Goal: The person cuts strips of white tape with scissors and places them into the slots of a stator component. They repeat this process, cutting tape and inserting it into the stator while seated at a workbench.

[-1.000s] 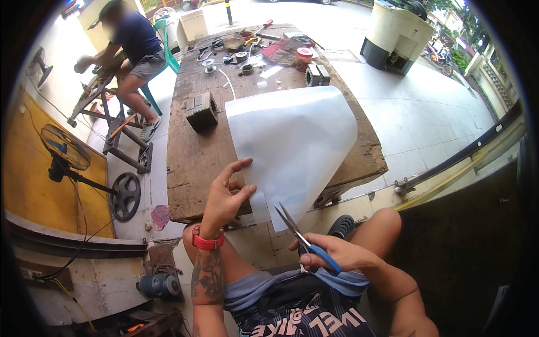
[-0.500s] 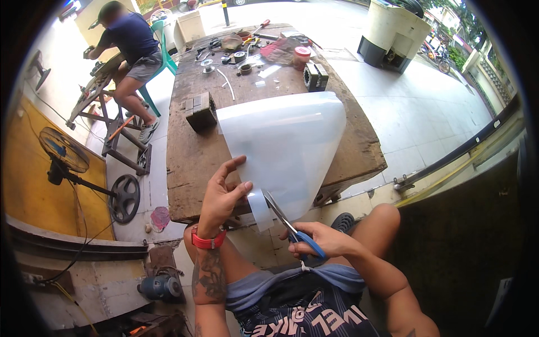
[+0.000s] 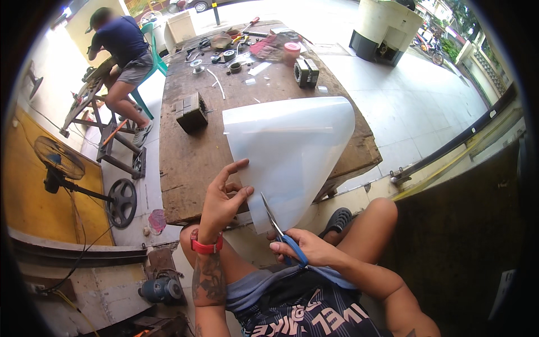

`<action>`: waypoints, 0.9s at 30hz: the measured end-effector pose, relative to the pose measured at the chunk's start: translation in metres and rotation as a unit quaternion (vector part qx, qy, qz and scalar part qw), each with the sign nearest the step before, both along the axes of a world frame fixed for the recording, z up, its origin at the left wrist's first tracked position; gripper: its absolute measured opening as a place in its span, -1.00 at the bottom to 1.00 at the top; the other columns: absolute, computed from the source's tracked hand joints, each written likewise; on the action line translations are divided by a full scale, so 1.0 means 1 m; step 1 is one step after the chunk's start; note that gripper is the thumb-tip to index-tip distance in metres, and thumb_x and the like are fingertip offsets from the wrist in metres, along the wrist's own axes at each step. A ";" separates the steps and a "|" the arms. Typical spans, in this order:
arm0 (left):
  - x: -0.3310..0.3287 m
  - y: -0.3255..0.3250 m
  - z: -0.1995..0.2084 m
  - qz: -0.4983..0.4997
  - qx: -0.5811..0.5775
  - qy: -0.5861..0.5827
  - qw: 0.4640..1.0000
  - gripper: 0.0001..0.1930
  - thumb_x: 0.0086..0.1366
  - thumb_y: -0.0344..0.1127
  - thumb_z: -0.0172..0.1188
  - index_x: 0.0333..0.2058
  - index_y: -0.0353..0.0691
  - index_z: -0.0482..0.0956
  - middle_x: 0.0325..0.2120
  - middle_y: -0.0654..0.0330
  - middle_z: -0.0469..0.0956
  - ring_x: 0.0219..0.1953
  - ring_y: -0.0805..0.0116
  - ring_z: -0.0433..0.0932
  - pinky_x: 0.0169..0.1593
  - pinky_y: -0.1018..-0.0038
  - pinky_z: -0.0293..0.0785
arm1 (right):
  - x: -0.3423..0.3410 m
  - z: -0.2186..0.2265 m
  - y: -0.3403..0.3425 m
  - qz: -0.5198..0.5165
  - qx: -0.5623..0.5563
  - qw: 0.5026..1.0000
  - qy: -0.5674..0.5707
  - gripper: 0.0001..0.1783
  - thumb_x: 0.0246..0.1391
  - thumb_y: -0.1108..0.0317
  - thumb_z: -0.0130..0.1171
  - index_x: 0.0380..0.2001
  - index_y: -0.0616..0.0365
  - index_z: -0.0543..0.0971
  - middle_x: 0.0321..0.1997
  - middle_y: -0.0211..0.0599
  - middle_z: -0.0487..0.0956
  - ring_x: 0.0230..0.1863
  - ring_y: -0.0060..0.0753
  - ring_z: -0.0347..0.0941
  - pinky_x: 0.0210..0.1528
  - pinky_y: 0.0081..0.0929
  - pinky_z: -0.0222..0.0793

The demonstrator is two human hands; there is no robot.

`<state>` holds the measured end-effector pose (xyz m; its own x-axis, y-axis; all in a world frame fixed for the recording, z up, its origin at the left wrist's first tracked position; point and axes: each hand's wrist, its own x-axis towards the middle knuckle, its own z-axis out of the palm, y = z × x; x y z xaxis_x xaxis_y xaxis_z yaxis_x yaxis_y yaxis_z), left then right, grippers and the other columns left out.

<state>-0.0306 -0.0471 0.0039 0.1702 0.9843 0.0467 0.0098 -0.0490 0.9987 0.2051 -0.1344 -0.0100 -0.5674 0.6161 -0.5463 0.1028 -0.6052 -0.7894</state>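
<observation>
bright daylight, dark fisheye-curved edges

a head-worn fisheye looks down and forward from close above the table (image 3: 196,160).

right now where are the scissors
In the head view, below centre, the scissors are in the right hand, blades at the near end of the translucent sheet.

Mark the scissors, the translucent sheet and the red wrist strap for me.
Scissors (image 3: 274,221): head view, on the metal blades, ahead of the blue handles.
Translucent sheet (image 3: 289,154): head view, on the middle of its upper surface.
Red wrist strap (image 3: 205,246): head view, on the band itself.
</observation>
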 end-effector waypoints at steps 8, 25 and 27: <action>0.004 -0.002 0.000 -0.019 -0.011 0.002 1.000 -0.39 0.31 -0.61 0.30 0.34 -0.29 0.42 0.07 0.19 0.59 -0.30 0.65 0.57 -0.21 0.64 0.56 | 0.023 0.024 0.007 0.029 -0.076 0.996 0.038 -0.37 0.39 0.05 0.26 0.33 0.21 0.39 -0.16 -0.37 0.58 -0.13 -0.54 0.59 -0.11 -0.59 0.50; 0.005 -0.005 0.004 -0.025 -0.022 -0.072 0.997 -0.31 0.31 -0.56 0.34 0.39 -0.29 0.33 0.01 0.08 0.65 -0.20 0.48 0.69 -0.20 0.59 0.62 | -0.023 -0.016 0.009 -0.150 0.279 0.944 -0.097 -0.32 0.15 -0.12 0.45 0.03 0.31 0.62 -0.34 -0.24 0.67 -0.34 -0.55 0.51 -0.23 -0.50 0.47; 0.005 -0.006 0.003 -0.022 -0.009 -0.068 0.997 -0.31 0.31 -0.57 0.34 0.39 -0.29 0.33 -0.06 0.10 0.67 -0.21 0.47 0.69 -0.19 0.59 0.62 | -0.024 -0.017 0.009 -0.157 0.244 0.955 -0.070 -0.31 0.15 -0.13 0.45 0.03 0.31 0.62 -0.34 -0.24 0.67 -0.33 -0.56 0.51 -0.22 -0.50 0.46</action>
<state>-0.0258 -0.0531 0.0066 0.2057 0.9771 0.0537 -0.1271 -0.0277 0.9915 0.1811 -0.1256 -0.0274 -0.2565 0.9438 -0.2083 0.1015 -0.1880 -0.9769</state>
